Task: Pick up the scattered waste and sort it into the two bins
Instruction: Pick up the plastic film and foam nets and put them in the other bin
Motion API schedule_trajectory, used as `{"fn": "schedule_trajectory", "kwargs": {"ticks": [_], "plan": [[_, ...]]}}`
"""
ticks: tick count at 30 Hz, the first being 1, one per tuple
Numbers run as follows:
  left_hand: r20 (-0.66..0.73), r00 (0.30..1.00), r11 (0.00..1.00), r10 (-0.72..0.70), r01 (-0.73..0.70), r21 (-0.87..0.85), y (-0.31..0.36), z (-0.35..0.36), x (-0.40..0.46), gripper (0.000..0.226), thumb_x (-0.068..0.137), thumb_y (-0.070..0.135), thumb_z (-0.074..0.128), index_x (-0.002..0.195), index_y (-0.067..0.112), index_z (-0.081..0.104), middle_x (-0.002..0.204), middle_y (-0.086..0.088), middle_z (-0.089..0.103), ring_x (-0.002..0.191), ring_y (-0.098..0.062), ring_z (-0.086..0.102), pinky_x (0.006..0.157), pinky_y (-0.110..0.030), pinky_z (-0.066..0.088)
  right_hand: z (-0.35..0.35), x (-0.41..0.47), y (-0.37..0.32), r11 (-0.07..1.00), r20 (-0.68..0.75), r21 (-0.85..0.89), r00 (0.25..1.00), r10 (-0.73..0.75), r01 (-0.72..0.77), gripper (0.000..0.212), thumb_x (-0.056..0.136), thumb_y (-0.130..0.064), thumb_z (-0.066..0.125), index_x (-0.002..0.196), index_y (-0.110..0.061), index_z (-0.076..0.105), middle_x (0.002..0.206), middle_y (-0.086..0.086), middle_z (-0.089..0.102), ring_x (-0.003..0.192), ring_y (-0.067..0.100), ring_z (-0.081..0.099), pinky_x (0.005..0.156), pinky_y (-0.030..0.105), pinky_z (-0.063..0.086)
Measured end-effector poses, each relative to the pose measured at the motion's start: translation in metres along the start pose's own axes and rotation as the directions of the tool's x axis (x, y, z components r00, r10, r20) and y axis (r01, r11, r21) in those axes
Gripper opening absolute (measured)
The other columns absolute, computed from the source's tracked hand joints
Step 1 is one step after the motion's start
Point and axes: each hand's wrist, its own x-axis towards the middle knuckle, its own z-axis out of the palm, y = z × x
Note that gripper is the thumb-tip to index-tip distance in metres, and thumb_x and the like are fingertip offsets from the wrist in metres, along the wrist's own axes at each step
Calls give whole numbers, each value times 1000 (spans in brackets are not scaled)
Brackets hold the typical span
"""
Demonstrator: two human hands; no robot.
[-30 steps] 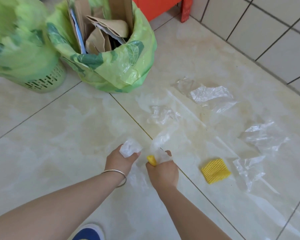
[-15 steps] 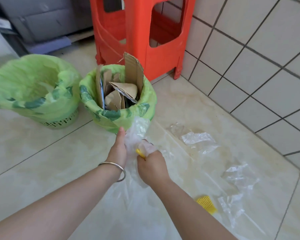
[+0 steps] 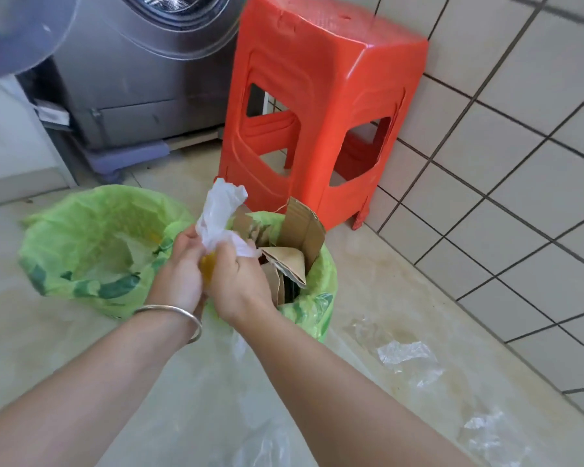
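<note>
My left hand (image 3: 179,267) and my right hand (image 3: 238,278) are pressed together, both gripping a bunch of clear plastic film (image 3: 218,214) with a yellow foam net (image 3: 207,264) between the palms. The bunch sticks up above the gap between two green-lined bins. The left bin (image 3: 81,251) holds a few pale scraps. The right bin (image 3: 321,298) is stuffed with cardboard pieces (image 3: 300,227). More clear plastic scraps (image 3: 403,352) lie on the floor to the right, and a long tail of film (image 3: 260,443) hangs below my wrists.
A red plastic stool (image 3: 321,106) stands right behind the right bin against the tiled wall (image 3: 520,163). A grey washing machine (image 3: 139,79) with its door open is at the back left. More crumpled film (image 3: 486,429) lies at the lower right.
My hands rose from the floor with the plastic and yellow net and came together over the bins. The view tilted up, so the stool and washing machine came into sight.
</note>
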Motion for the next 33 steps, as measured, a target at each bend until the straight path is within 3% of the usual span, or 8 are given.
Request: {"fn": "schedule_trajectory", "kwargs": {"ticks": [3, 9, 12, 18, 21, 25, 29, 33], "plan": [[-45, 996, 988, 74, -68, 136, 22, -23, 35, 34, 95, 8, 38, 126, 16, 47, 95, 3, 52, 70, -2, 47, 55, -4, 45, 25, 28, -27, 995, 25, -15, 994, -102, 103, 53, 79, -32, 21, 115, -10, 53, 119, 15, 52, 111, 29, 44, 96, 38, 37], [-22, 981, 981, 193, -192, 37, 50, -73, 64, 39, 72, 10, 49, 98, 38, 58, 98, 1, 67, 93, -23, 61, 77, -33, 44, 69, 84, -56, 932, 53, 290, 969, -240, 215, 44, 82, 9, 44, 109, -24, 37, 97, -8, 52, 87, 11, 56, 78, 21, 47], [-48, 968, 965, 246, -240, 104, 54, -92, 87, 34, 81, -1, 49, 97, 29, 53, 84, 5, 62, 75, -12, 59, 63, -10, 45, 94, 106, -58, 924, 93, 320, 964, -249, 208, 34, 82, 6, 55, 99, -20, 40, 86, -13, 50, 71, -4, 49, 58, 3, 41], [-21, 934, 867, 356, -322, 380, 29, -128, 135, 32, 84, 9, 59, 77, 37, 45, 108, -11, 57, 77, -14, 48, 59, -18, 36, 149, 149, -46, 971, 93, 166, 977, -191, 174, 23, 83, 0, 56, 74, -19, 47, 89, 6, 49, 74, 16, 47, 64, 20, 40], [106, 917, 662, 384, -353, 662, 11, -143, 152, 20, 81, 11, 62, 97, 21, 54, 106, -9, 48, 85, -16, 45, 67, -22, 33, 166, 166, -28, 941, 153, -151, 948, -280, 303, 33, 86, -4, 48, 63, -24, 38, 73, 1, 45, 83, 19, 43, 67, 29, 41], [314, 947, 203, 74, -323, 924, -13, -146, 171, 35, 87, 11, 52, 121, 13, 51, 121, -14, 46, 111, -32, 52, 91, -35, 40, 168, 176, 5, 492, 335, -801, 937, -101, 340, 30, 88, -15, 50, 116, -15, 59, 124, 7, 45, 118, 28, 39, 95, 35, 40], [327, 867, -152, -377, -407, 901, -31, -134, 170, 42, 93, 17, 45, 135, 12, 43, 138, -15, 46, 123, -33, 49, 102, -37, 38, 165, 171, 6, 318, 520, -838, 826, 219, 443, 34, 90, -9, 47, 123, -8, 57, 104, 10, 52, 95, 28, 54, 74, 34, 45], [267, 818, -298, -510, -459, 837, -32, -124, 166, 47, 95, 14, 39, 141, 8, 34, 148, -12, 37, 132, -29, 42, 108, -35, 34, 163, 166, 4, 293, 620, -773, 768, 162, 562, 36, 90, -10, 47, 124, -11, 57, 110, 9, 62, 99, 28, 60, 70, 32, 46]]}}
